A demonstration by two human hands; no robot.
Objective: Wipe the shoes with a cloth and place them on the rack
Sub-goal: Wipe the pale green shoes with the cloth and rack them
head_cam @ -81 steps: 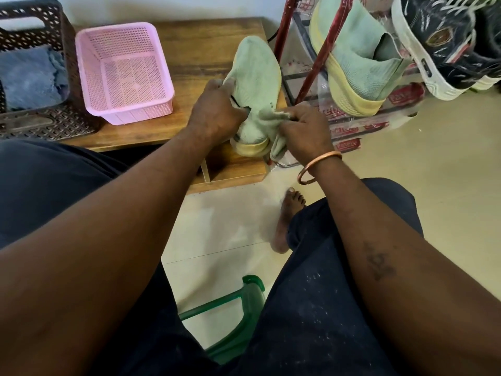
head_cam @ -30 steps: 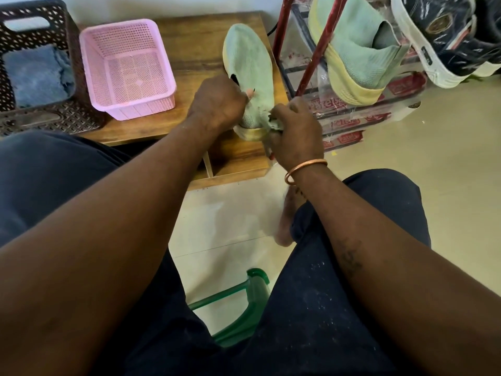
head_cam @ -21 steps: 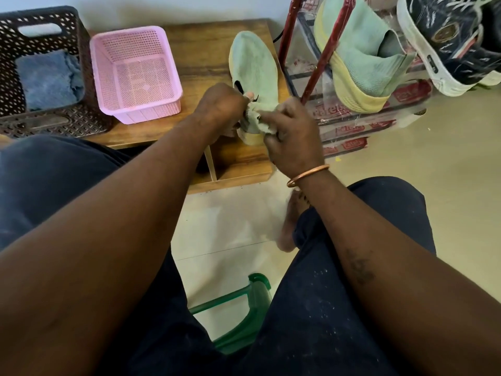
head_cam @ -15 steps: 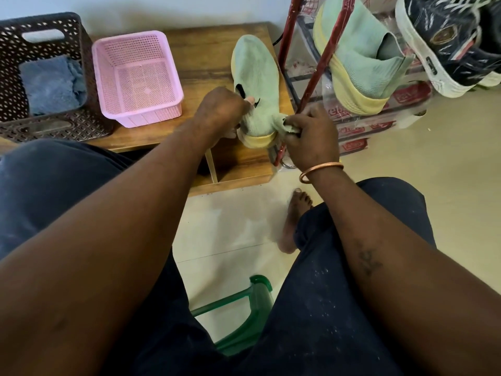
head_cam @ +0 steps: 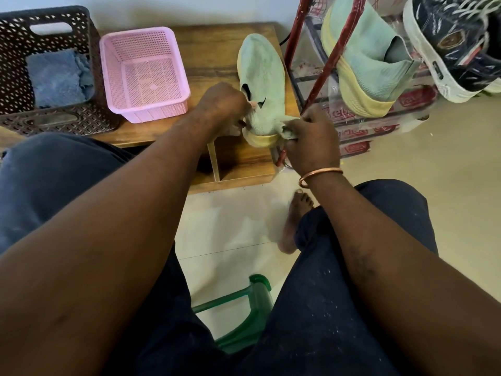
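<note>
A pale green knit shoe (head_cam: 261,74) with a yellow sole rests on the right end of the wooden table (head_cam: 217,55), toe pointing away from me. My left hand (head_cam: 221,107) grips its heel opening from the left. My right hand (head_cam: 311,134) pinches a small pale green cloth (head_cam: 288,130) against the heel's right side. The matching green shoe (head_cam: 368,58) sits on the red shoe rack (head_cam: 320,69) to the right, beside a dark sneaker (head_cam: 455,42) with a white sole.
A pink plastic basket (head_cam: 146,74) stands left of the shoe, and a brown perforated basket (head_cam: 16,77) holding a blue cloth (head_cam: 57,77) is at the far left. A green stool (head_cam: 244,310) shows between my legs on the tiled floor.
My right hand has rubbed the cloth back and forth around the heel and now sits at its right side. My left hand has kept its grip on the shoe.
</note>
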